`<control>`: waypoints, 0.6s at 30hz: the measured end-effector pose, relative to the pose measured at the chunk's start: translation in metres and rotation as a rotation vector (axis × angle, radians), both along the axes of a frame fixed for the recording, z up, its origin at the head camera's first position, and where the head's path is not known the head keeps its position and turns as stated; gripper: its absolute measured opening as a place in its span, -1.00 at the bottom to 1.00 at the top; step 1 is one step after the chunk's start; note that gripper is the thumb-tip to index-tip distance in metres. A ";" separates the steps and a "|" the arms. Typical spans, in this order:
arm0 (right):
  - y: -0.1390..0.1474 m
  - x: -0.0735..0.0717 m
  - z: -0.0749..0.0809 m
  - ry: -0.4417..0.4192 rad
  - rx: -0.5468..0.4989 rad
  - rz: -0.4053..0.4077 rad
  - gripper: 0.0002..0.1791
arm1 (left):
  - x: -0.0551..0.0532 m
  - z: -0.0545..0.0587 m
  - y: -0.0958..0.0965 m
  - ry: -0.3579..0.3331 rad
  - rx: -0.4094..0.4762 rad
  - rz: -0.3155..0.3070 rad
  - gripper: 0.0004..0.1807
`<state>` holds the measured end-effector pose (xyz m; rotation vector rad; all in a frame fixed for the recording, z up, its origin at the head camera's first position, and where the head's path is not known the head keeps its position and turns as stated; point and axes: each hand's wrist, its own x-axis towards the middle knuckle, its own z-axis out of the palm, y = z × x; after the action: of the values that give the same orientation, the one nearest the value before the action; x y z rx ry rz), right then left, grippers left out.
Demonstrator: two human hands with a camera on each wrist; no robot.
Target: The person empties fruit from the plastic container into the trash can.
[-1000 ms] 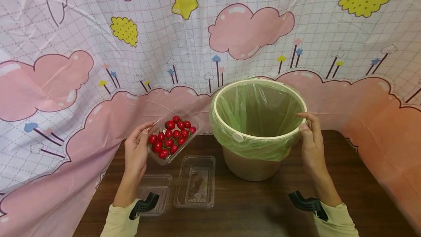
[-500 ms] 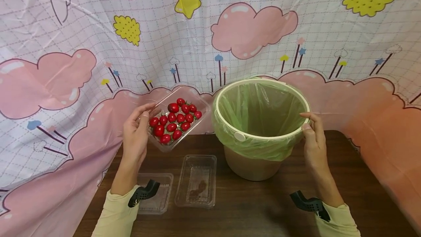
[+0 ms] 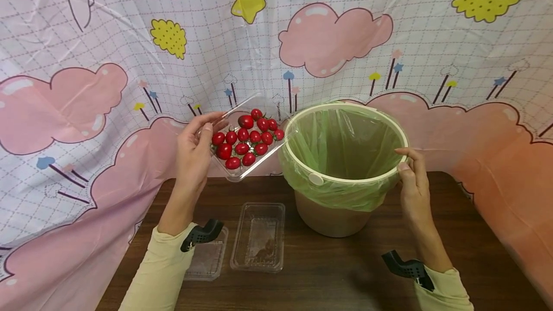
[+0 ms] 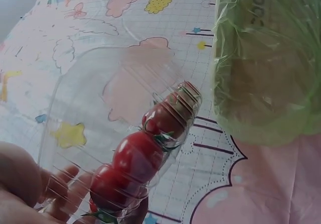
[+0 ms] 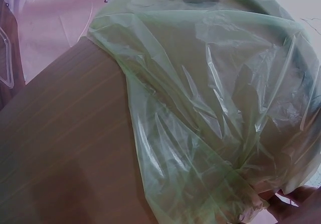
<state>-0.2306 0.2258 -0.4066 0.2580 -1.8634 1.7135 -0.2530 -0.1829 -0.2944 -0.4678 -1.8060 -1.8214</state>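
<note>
My left hand (image 3: 194, 148) grips one end of a clear plastic container (image 3: 259, 158) raised above the table, its far corner overlapping the rim of the bin in the head view. Several red cherry tomatoes (image 3: 243, 135) with green stems lie in it; in the left wrist view the tomatoes (image 4: 136, 156) show through the clear wall. A tan trash bin (image 3: 334, 220) stands to the right, lined with a green plastic bag (image 3: 337, 196) folded over under a cream rim ring (image 3: 341, 180). My right hand (image 3: 414, 181) pinches the right side of that rim, fingers over it and thumb outside.
Two clear plastic containers lie on the dark wooden table (image 3: 328, 272): one upright container (image 3: 258, 236) in front of the bin's left side, another container (image 3: 207, 260) partly behind my left sleeve. A patterned cloth (image 3: 216, 61) hangs behind the table.
The left hand has lifted the container of tomatoes and carried it up and to the right, closer to the bin. The right hand stays on the rim.
</note>
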 end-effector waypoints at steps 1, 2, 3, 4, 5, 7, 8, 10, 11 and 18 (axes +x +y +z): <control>0.000 0.000 0.000 0.000 -0.002 0.003 -0.58 | -0.002 0.002 0.003 0.000 -0.006 0.001 -0.67; 0.000 0.001 0.000 -0.001 -0.003 0.004 -0.58 | -0.004 0.004 0.006 0.004 -0.011 0.001 -0.67; 0.000 0.001 0.000 -0.002 -0.007 0.007 -0.58 | -0.006 0.006 0.009 0.009 -0.017 0.000 -0.68; 0.000 0.001 0.000 -0.003 -0.008 0.007 -0.58 | -0.008 0.008 0.012 0.016 -0.027 0.001 -0.68; 0.000 0.001 0.000 -0.003 -0.010 0.011 -0.57 | -0.010 0.010 0.015 0.026 -0.037 -0.003 -0.68; -0.001 0.001 0.001 -0.007 -0.024 0.021 -0.57 | -0.014 0.014 0.022 0.047 -0.072 0.004 -0.68; -0.001 0.001 0.001 -0.008 -0.029 0.027 -0.57 | -0.015 0.016 0.025 0.059 -0.090 0.008 -0.68; -0.001 0.002 0.001 -0.011 -0.035 0.035 -0.57 | -0.019 0.020 0.033 0.085 -0.137 0.026 -0.68; -0.001 0.002 0.001 -0.011 -0.038 0.039 -0.57 | -0.021 0.021 0.037 0.102 -0.159 0.033 -0.68; 0.001 0.003 0.001 -0.020 -0.044 0.046 -0.57 | -0.034 0.022 0.058 0.198 -0.225 0.043 -0.69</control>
<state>-0.2279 0.2270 -0.4055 0.2696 -1.8444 1.7924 -0.2867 -0.1245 -0.2724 -0.6637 -1.8741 -1.4933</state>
